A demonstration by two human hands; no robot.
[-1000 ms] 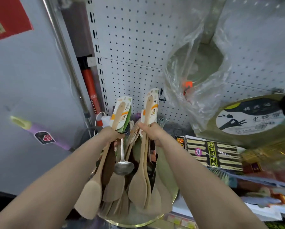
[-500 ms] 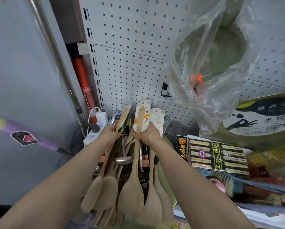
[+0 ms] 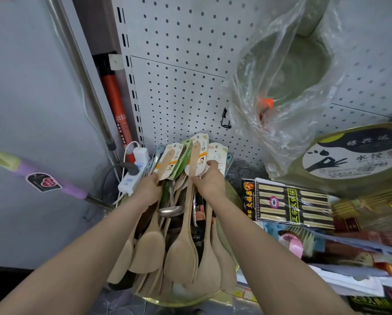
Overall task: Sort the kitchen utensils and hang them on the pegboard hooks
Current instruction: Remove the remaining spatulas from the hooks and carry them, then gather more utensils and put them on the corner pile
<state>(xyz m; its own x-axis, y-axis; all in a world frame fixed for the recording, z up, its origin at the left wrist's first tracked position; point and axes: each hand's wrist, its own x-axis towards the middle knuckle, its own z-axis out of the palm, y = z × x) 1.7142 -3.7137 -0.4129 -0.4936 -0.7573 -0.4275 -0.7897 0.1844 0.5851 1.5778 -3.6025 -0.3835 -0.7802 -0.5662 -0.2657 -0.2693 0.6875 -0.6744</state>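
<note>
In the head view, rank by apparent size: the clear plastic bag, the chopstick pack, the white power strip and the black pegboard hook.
1. clear plastic bag
2. chopstick pack
3. white power strip
4. black pegboard hook
This is apparent size only, since their distances from the camera differ.

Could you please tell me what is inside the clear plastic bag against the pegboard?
The crinkled clear plastic bag holds a dull green round bowl with a small orange tag. The film blurs its detail, and its handle runs out of frame.
</note>
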